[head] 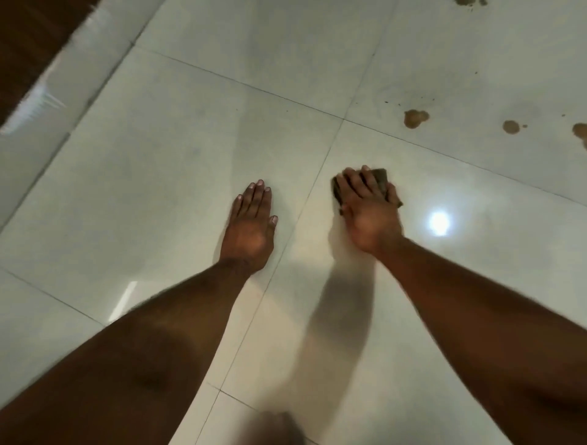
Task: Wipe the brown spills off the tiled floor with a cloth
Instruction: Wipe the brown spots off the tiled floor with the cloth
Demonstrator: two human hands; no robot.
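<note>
Glossy pale tiled floor [190,152] fills the head view, crossed by thin dark grout lines, with a bright lamp reflection [439,223] just right of the right hand. At the upper left corner a dark wooden edge [28,47] borders the tiles.

The left hand [252,222] lies flat on the floor, fingers straight and together, its grip released, holding nothing. The right hand [365,206] presses down on a dark cloth [379,179], fingers curled over it, so that grip is grasping the cloth against the tile; only the far edges of the cloth show beyond the fingers.

Brown spills [416,119] sit on the tile beyond the cloth, up and to the right, well apart from it, with smaller brown specks nearby. Another brown patch [470,2] touches the top edge.
</note>
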